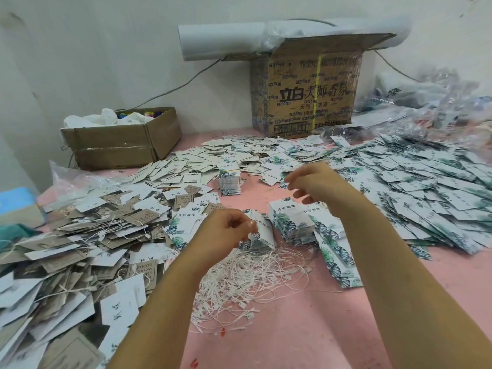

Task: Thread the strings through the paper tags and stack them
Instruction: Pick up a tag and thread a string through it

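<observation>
Left hand (229, 228) pinches a leaf-print tag (262, 231), right hand (318, 183) curls, grip unclear; small box (119, 145) holds white material (107, 117).

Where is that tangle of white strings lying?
In the head view, the loose white strings lie on the pink table between the forearms, just nearer the camera than the left hand, which pinches a paper tag, and the stack of leaf-print tags.

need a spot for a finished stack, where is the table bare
Bare pink table shows between the forearms, nearer than the loose strings, and at the near right, bordered by the leaf tags heap. The left is crowded with grey tags.
</observation>
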